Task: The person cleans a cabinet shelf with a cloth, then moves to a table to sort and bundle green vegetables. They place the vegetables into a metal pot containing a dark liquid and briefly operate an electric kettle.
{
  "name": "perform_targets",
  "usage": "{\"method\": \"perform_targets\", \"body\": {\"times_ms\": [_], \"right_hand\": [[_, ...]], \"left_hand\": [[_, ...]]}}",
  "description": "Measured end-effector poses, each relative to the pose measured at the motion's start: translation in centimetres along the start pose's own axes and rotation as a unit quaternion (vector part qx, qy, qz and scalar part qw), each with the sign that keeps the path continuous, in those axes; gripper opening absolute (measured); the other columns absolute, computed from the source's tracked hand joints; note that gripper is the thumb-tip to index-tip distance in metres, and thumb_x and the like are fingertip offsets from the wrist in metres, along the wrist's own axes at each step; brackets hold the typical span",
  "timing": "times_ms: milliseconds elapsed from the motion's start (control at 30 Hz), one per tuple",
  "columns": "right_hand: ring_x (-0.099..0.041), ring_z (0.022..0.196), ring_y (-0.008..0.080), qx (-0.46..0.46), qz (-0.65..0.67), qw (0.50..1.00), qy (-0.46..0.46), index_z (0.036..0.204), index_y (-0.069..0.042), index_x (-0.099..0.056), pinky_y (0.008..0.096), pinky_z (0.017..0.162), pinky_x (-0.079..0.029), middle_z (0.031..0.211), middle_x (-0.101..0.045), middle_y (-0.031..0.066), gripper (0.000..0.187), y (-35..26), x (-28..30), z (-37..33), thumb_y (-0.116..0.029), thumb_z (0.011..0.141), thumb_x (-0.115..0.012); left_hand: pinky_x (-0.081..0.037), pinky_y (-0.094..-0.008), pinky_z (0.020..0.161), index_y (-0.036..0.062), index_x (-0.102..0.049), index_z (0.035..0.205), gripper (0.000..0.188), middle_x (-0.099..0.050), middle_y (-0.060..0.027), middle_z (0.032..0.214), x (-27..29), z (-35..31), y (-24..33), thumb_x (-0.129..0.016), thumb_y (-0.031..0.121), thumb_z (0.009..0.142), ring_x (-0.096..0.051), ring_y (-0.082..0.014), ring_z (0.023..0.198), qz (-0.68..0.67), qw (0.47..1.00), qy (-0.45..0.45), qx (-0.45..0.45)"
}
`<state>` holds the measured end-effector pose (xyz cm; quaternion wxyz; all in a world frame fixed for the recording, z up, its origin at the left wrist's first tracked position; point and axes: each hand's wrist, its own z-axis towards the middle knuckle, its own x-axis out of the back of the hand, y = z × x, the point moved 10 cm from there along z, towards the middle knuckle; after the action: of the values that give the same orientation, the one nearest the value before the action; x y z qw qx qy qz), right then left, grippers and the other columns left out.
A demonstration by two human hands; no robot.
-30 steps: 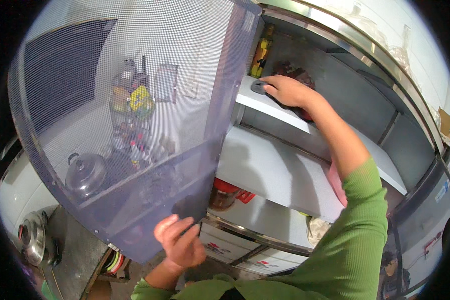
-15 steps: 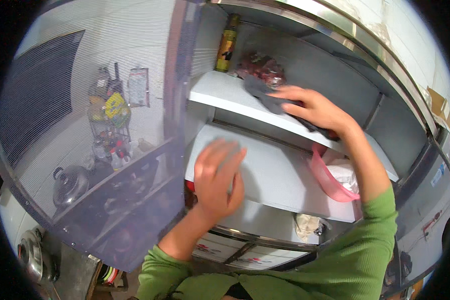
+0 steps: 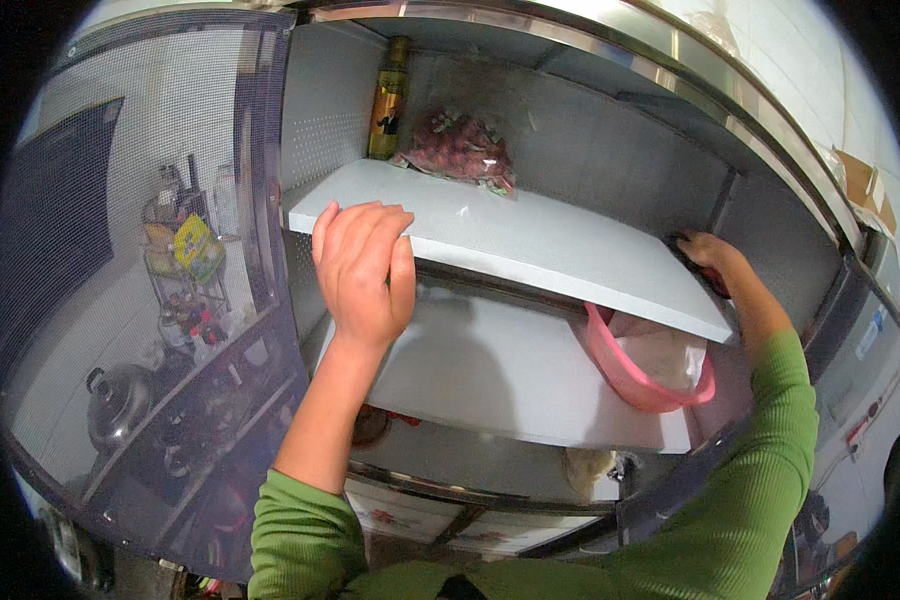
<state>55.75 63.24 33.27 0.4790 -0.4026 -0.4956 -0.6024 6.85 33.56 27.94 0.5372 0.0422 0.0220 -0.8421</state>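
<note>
The white upper shelf (image 3: 570,245) of a cabinet spans the middle of the view. My left hand (image 3: 363,275) rests at its front edge towards the left end, fingers over the edge and nothing held in them. At the shelf's far right end, my right hand (image 3: 708,252) is closed on a dark cloth (image 3: 715,282), pressed against the shelf near the side wall. Much of the cloth is hidden by the hand. A tall bottle (image 3: 388,105) with yellowish contents stands in the back left corner. Beside it lies a clear plastic bag of small reddish-purple items (image 3: 460,148).
Below, a lower shelf (image 3: 470,365) bears a pink plastic basket (image 3: 650,392) holding something white. A mesh door (image 3: 220,300) hangs open at the left, with a rack and a pot visible through it. A pale bundle (image 3: 588,468) sits under the lower shelf.
My right hand has carried the cloth from the middle of the upper shelf to its right end. My left hand has risen to the shelf's front edge. The view has shifted.
</note>
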Motion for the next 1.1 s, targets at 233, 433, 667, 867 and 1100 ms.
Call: {"method": "perform_targets", "body": {"times_ms": [233, 433, 667, 867, 1100], "right_hand": [[-0.042, 0.133, 0.04, 0.162, 0.057, 0.985, 0.007, 0.143, -0.003, -0.042, 0.0434, 0.113, -0.031, 0.145, -0.044, 0.0241, 0.056, -20.0, 3.6, 1.5, -0.039, 0.101, -0.033], [-0.045, 0.131, 0.0358, 0.36, 0.184, 0.914, 0.044, 0.141, -0.007, -0.047, 0.0394, 0.112, -0.033, 0.142, -0.049, 0.0196, 0.048, -27.2, 6.8, -4.4, -0.032, 0.1, -0.042], [-0.054, 0.124, 0.0345, 0.139, 0.156, 0.973, 0.093, 0.138, -0.008, -0.052, 0.0391, 0.107, -0.039, 0.134, -0.057, 0.0193, 0.048, -9.6, 4.5, -7.5, -0.038, 0.1, -0.045], [-0.057, 0.113, 0.0424, 0.246, 0.103, 0.945, 0.19, 0.124, -0.005, -0.062, 0.0462, 0.102, -0.043, 0.122, -0.062, 0.023, 0.047, -18.6, 7.7, -12.5, -0.037, 0.099, -0.038], [-0.059, 0.113, 0.0373, 0.461, 0.258, 0.811, 0.253, 0.126, -0.005, -0.062, 0.0462, 0.1, -0.045, 0.121, -0.063, 0.0215, 0.042, -28.1, 10.9, -21.2, -0.035, 0.098, -0.047]], "left_hand": [[-0.039, -0.0467, 0.097, 0.004, -0.067, 0.093, 0.017, -0.067, -0.0102, 0.096, 0.1, 0.4, -0.4, -0.056, 0.013, 0.084, -0.061, -0.0285, 0.095, -0.018, 1.0, 0.008, -0.022], [-0.04, -0.0458, 0.096, 0.0034, -0.066, 0.094, 0.017, -0.067, -0.0109, 0.095, 0.4, 0.6, -0.3, -0.056, 0.012, 0.084, -0.061, -0.029, 0.094, -0.029, 0.999, 0.004, -0.03], [-0.04, -0.0446, 0.093, 0.0029, -0.066, 0.095, 0.019, -0.067, -0.0112, 0.096, 0.5, 0.7, -0.4, -0.055, 0.014, 0.085, -0.06, -0.0293, 0.094, -0.04, 0.998, 0.001, -0.04], [-0.04, -0.0434, 0.093, 0.0025, -0.066, 0.096, 0.02, -0.067, -0.0122, 0.097, 0.3, 0.8, -0.2, -0.053, 0.012, 0.085, -0.06, -0.03, 0.096, -0.017, 0.999, -0.018, -0.034], [-0.04, -0.0429, 0.093, -0.0003, -0.066, 0.098, 0.024, -0.067, -0.0137, 0.099, 0.2, 1.6, 1.3, -0.047, 0.013, 0.091, -0.061, -0.0307, 0.094, -0.014, 0.998, -0.01, -0.067]]}}
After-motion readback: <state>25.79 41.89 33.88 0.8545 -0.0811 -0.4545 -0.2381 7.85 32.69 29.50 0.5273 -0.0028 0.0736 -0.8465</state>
